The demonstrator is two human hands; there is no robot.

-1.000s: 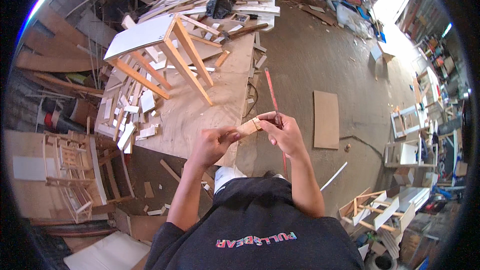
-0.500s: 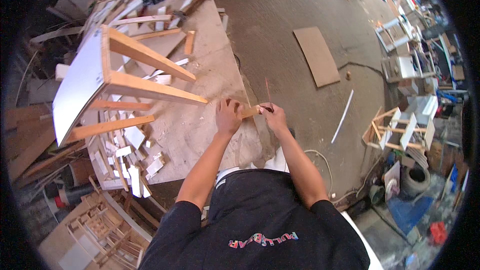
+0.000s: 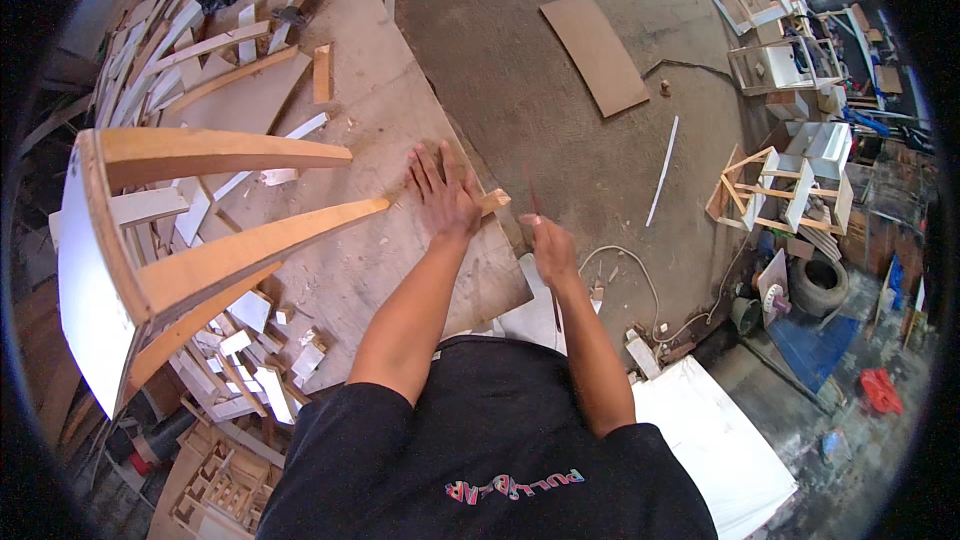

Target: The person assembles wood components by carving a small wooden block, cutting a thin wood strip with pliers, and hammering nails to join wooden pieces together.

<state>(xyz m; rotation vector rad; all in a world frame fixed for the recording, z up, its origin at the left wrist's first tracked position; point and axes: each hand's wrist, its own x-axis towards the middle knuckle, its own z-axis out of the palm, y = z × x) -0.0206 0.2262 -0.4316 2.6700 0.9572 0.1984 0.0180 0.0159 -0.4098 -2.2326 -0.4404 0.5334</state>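
My left hand (image 3: 447, 195) lies with fingers stretched out on the plywood sheet (image 3: 365, 80), pressing on a short pale wood block (image 3: 496, 201) whose end sticks out by the sheet's right edge. My right hand (image 3: 552, 248) is closed round a long thin red tool (image 3: 530, 180), blurred and upright, just right of the block's end. Left of my left hand stands a small white-topped wooden table (image 3: 90, 270), seen with its long wooden legs (image 3: 250, 235) reaching toward my hand.
Wood offcuts (image 3: 240, 340) are heaped on the sheet's left and far side. On the concrete floor (image 3: 520, 60) at right lie a brown board (image 3: 592, 52), a white strip (image 3: 662, 170) and cables (image 3: 645, 290). Unfinished frames (image 3: 785, 190) and a tyre (image 3: 818, 285) line the right side.
The block came down from between both hands to the sheet's edge, and my left hand flattened over it. The red tool stays in my right hand. My view has shifted, bringing the table closer.
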